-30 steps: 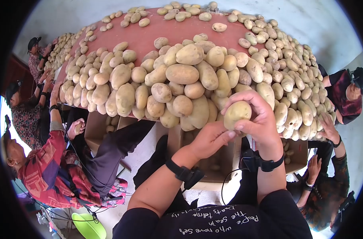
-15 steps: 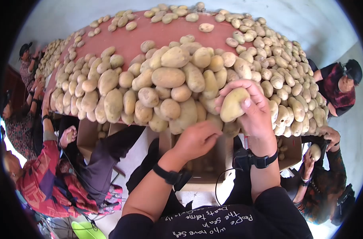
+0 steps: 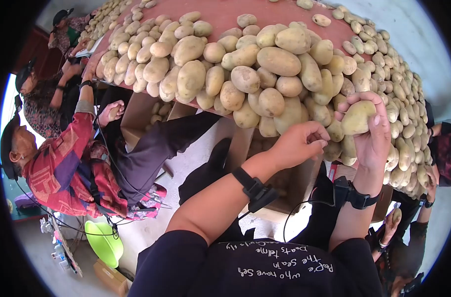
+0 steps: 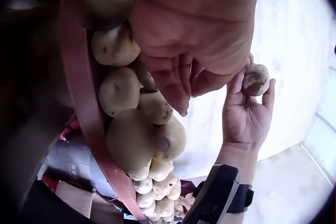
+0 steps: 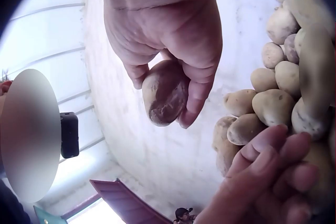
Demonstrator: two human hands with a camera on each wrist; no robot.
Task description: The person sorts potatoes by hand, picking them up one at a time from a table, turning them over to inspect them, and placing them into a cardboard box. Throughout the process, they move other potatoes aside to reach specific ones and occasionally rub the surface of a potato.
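Note:
My right hand (image 3: 371,133) holds a yellowish potato (image 3: 358,118) up between thumb and fingers, in front of the heap's near edge. From the right wrist view, the underside of this potato (image 5: 166,95) carries a large dark, rough patch. Just to its left hovers my left hand (image 3: 297,143), fingers loosely bent and nothing in them. The left wrist view shows that left palm (image 4: 191,40) above several potatoes at the table rim. A big heap of potatoes (image 3: 279,61) of mixed sizes rises close beyond both hands.
Below the heap's edge stands a cardboard box (image 3: 240,148) with potatoes inside. The red tabletop (image 3: 225,12) shows behind the heap. A person in a red patterned jacket (image 3: 69,171) sits at left; others line both sides. A green basin (image 3: 104,242) stands lower left.
The head view has swung left, so the heap and my hands appear further right. My left hand has drawn away from the potato, which my right hand still holds, now turned differently.

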